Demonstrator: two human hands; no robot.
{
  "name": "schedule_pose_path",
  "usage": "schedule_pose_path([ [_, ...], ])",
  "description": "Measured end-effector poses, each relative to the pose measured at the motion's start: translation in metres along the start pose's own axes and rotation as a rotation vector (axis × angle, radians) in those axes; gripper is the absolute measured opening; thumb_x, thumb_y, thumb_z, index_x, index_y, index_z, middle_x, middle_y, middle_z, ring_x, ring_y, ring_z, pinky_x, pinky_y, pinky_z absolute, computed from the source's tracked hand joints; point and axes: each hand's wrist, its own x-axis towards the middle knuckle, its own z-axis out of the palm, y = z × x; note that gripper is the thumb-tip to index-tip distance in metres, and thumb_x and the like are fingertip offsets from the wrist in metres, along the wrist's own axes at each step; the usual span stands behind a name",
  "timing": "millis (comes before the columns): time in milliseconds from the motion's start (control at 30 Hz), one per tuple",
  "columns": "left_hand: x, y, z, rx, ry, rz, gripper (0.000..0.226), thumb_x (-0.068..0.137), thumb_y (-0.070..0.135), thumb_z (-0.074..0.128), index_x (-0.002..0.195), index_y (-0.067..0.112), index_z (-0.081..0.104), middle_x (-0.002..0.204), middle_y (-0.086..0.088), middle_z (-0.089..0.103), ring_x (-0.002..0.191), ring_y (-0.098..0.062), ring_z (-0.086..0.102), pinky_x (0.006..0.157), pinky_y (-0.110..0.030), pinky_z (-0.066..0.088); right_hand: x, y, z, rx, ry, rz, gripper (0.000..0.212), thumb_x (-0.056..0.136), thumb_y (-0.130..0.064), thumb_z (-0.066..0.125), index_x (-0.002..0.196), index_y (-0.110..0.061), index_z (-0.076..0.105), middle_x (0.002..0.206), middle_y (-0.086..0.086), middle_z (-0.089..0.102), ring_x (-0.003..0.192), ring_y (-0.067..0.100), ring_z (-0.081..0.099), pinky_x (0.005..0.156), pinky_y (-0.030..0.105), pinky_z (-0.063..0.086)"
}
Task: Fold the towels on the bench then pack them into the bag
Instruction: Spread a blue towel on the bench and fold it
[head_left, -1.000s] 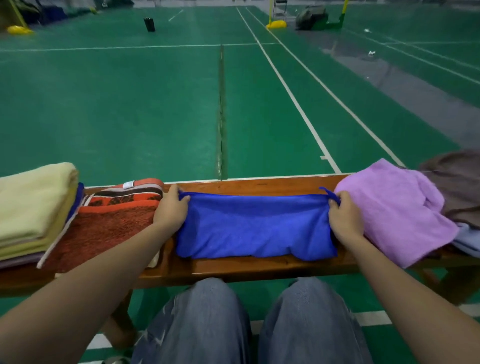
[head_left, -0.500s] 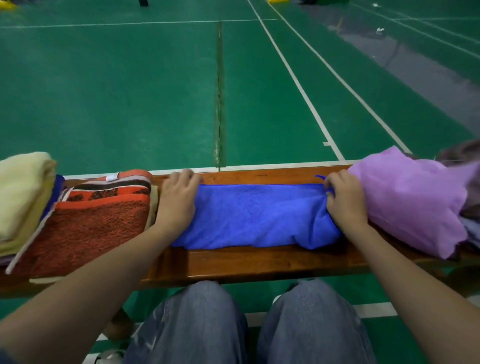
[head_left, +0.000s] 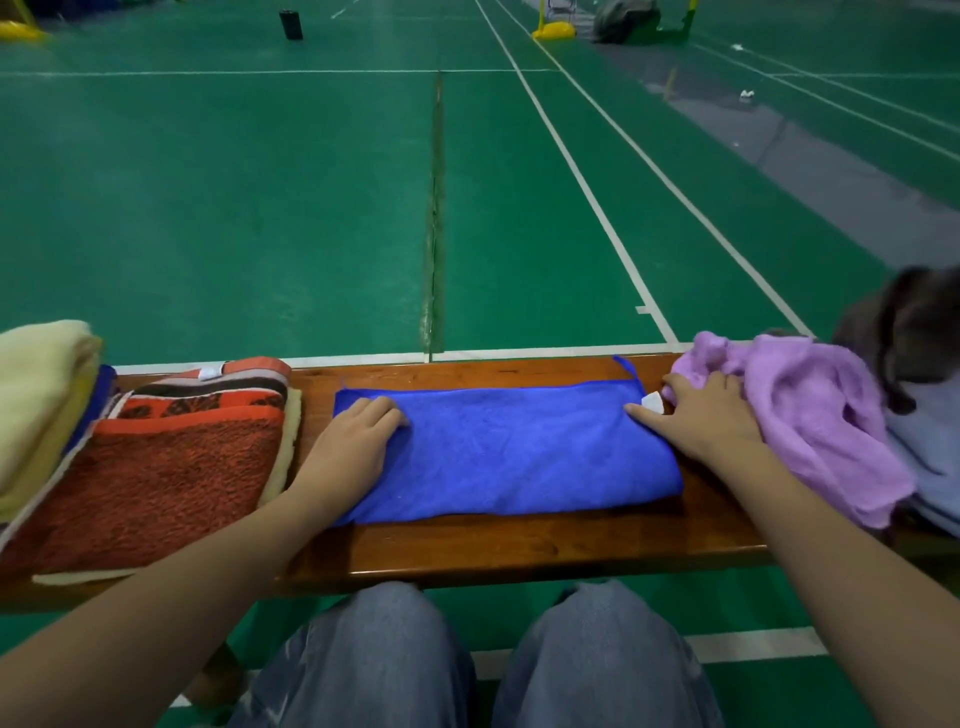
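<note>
1. Whereas both hands pinched the blue towel (head_left: 509, 457) by its ends a second ago, it now lies folded flat mid-worktop (head_left: 519, 551).
2. Left hand (head_left: 358, 441) and right hand (head_left: 701, 421) rest open, palms down, apart, on its ends.
3. Judgement: this fold is set; purple towel (head_left: 810, 415) stays unfolded.

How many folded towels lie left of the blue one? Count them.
2 clearly: a red patterned towel beside the left hand, and a cream towel at the far left. A blue edge beneath it may be another.
</note>
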Motion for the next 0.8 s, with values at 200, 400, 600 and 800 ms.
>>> schedule_pose_path([
  [200,-0.002,0.002,0.0,-0.017,0.01,-0.024,0.028,0.089,-0.001,0.05,0.113,0.009,0.061,0.117,-0.006,0.059,0.107,-0.023,0.053,0.094,-0.033,0.043,-0.008,0.007,-0.012,0.127,0.193,0.068,0.08,0.085,-0.063,0.049,0.141,-0.009,0.027,0.126,0.03,0.046,0.117,0.041,0.045,0.096,0.043,0.036],
  [400,-0.005,0.008,-0.004,-0.023,0.002,-0.055,0.029,0.092,0.003,0.047,0.117,0.011,0.059,0.122,-0.004,0.057,0.111,-0.02,0.051,0.096,-0.029,0.04,-0.018,0.016,-0.019,0.278,0.338,0.075,0.062,0.088,-0.044,0.057,0.125,0.003,0.041,0.112,0.029,0.057,0.099,0.042,0.057,0.083,0.043,0.043],
  [600,-0.005,0.009,-0.005,-0.014,-0.014,-0.07,0.031,0.093,0.005,0.046,0.121,0.012,0.057,0.126,-0.002,0.055,0.115,-0.018,0.049,0.098,-0.028,0.038,-0.015,0.024,-0.014,0.205,0.332,0.089,0.047,0.093,-0.037,0.049,0.111,0.006,0.057,0.105,0.023,0.061,0.095,0.034,0.057,0.085,0.036,0.041],
  [800,-0.006,0.009,-0.006,0.008,-0.026,-0.069,0.031,0.093,0.006,0.046,0.122,0.012,0.057,0.127,-0.003,0.055,0.116,-0.019,0.049,0.099,-0.029,0.039,-0.016,0.026,0.001,0.093,0.317,0.029,0.04,0.09,-0.032,0.053,0.11,0.002,0.059,0.108,0.021,0.06,0.098,0.033,0.054,0.089,0.04,0.042],
])
